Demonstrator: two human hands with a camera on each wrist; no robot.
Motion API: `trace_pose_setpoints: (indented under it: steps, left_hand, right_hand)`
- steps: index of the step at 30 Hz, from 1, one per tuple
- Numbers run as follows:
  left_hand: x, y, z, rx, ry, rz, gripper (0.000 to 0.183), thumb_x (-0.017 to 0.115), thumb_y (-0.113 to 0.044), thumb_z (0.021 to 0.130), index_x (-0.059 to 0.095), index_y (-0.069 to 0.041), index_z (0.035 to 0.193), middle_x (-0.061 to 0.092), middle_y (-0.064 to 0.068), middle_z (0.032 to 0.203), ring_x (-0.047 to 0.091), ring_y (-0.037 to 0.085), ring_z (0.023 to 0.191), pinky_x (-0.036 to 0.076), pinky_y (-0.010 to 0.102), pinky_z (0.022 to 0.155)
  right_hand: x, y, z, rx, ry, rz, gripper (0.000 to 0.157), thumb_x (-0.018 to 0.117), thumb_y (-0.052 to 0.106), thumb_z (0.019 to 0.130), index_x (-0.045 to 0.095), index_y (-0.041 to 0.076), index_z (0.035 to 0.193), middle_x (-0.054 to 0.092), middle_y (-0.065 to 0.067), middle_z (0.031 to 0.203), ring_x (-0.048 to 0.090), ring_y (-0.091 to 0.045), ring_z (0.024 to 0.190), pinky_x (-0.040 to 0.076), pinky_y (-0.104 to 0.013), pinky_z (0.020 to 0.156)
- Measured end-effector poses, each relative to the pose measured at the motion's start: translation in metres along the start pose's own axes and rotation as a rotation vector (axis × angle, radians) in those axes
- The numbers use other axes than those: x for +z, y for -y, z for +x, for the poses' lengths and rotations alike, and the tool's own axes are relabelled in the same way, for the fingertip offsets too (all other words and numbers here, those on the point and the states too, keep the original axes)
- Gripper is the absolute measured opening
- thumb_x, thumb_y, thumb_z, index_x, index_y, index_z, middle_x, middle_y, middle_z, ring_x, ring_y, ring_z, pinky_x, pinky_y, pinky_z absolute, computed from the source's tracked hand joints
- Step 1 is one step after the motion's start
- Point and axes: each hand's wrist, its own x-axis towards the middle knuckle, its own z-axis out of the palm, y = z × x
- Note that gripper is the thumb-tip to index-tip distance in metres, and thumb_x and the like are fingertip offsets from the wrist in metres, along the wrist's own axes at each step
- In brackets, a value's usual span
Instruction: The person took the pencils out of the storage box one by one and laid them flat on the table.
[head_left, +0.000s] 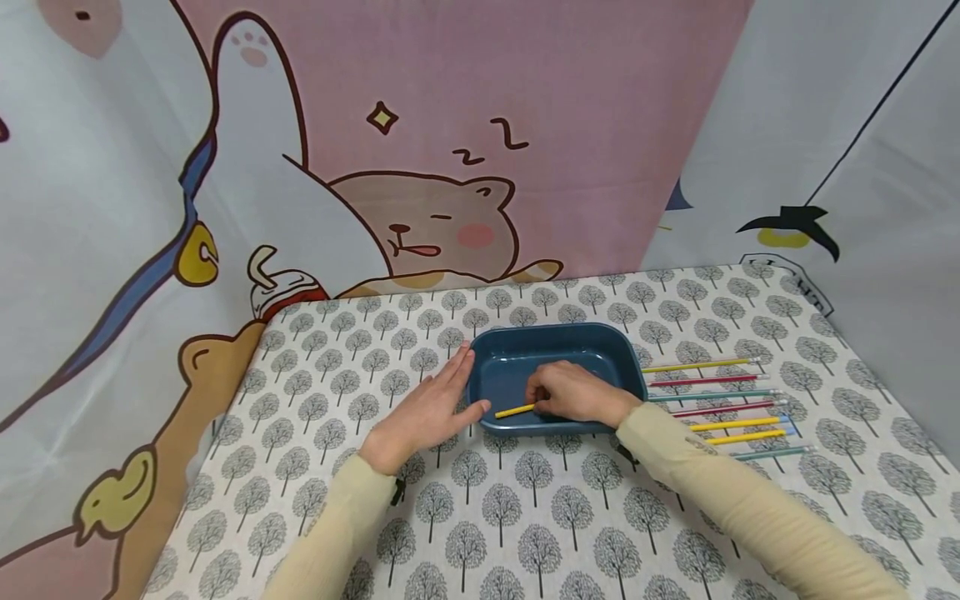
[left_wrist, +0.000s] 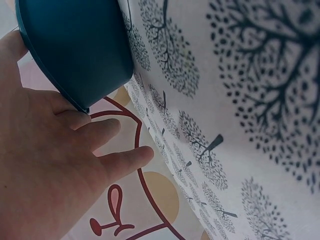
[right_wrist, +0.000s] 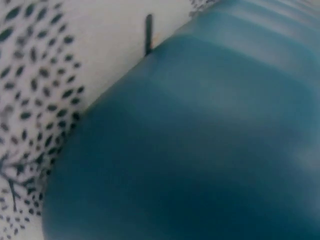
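Note:
A dark blue rectangular tray (head_left: 517, 350) with rounded corners sits on the tree-print cloth. My left hand (head_left: 429, 408) rests against its left end, fingers extended along the rim and thumb spread toward the front corner. In the left wrist view, the tray wall (left_wrist: 75, 45) meets the fingers (left_wrist: 102, 131) at its rim. My right hand (head_left: 573, 392) reaches over the tray's front right side and pinches a yellow pencil (head_left: 514, 411) low inside it; the far part of the pencil is hidden by the hand. The right wrist view shows only the blurred tray wall (right_wrist: 200, 140) and cloth.
Right of the tray several pencils lie in a row, among them a yellow-green pencil (head_left: 705, 365), a red pencil (head_left: 708, 380) and a teal pencil (head_left: 720, 395). The tray and right arm cover some of their ends. A cartoon-print curtain (head_left: 600, 125) hangs behind the table.

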Motion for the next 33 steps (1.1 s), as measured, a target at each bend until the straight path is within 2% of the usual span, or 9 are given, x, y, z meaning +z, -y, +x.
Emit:
trace_pose_setpoints:
  steps: [7,14,19,33]
  left_hand:
    - [0.001,0.000,0.000,0.006,-0.002,0.007,0.086,0.045,-0.058,0.106,0.008,-0.008,0.166,-0.010,-0.004,0.171,0.019,0.025,0.156,0.030,0.058,0.120]
    - [0.001,0.001,0.000,0.015,-0.007,0.018,0.087,0.043,-0.060,0.106,0.008,-0.008,0.166,-0.010,-0.004,0.171,0.016,0.024,0.157,0.031,0.058,0.120]
    - [0.001,0.001,0.000,0.017,-0.004,0.035,0.088,0.041,-0.062,0.105,0.009,-0.008,0.166,-0.010,-0.004,0.171,0.013,0.021,0.158,0.031,0.058,0.120]
    - [0.002,0.002,0.000,0.011,-0.008,0.037,0.087,0.042,-0.061,0.105,0.009,-0.008,0.166,-0.011,-0.004,0.171,0.014,0.021,0.157,0.032,0.058,0.119]
  right_hand:
    - [-0.004,-0.001,-0.003,0.008,-0.025,-0.025,0.006,0.075,0.009,0.093,0.077,0.015,0.094,0.064,0.007,0.091,0.056,-0.009,0.080,0.051,-0.034,0.074]
    - [-0.008,0.002,-0.008,-0.006,-0.057,-0.004,0.005,0.075,0.012,0.095,0.075,0.016,0.092,0.062,0.009,0.089,0.053,-0.010,0.076,0.047,-0.031,0.070]
    - [-0.013,0.007,-0.012,-0.009,-0.075,0.012,0.005,0.076,0.014,0.094,0.074,0.018,0.093,0.065,0.010,0.090,0.055,-0.008,0.076,0.050,-0.032,0.072]
    - [-0.034,0.018,-0.032,-0.026,-0.231,0.057,0.008,0.077,0.013,0.095,0.077,0.018,0.101,0.067,0.010,0.097,0.060,-0.006,0.082,0.054,-0.031,0.075]
